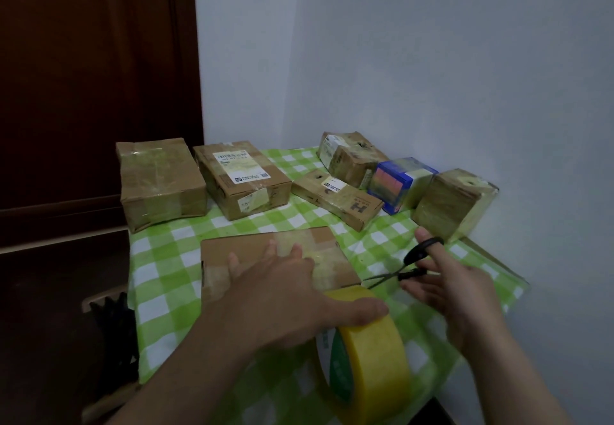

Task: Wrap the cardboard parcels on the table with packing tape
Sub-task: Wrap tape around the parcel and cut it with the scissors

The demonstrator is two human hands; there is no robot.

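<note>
Pressing flat on the near parcel (252,248), the left grip (285,291) lies open-fingered, thumb on the tape roll (375,351); the right grip (455,291) holds black scissors (412,265), blades parted.
The yellow roll stands on edge at the parcel's near right corner, the blade tips just beside it. Six more boxes (239,178) line the back of the green-checked surface (166,258): five of brown cardboard, glossy with tape, and one blue printed box (398,182) between two of them by the wall.
</note>
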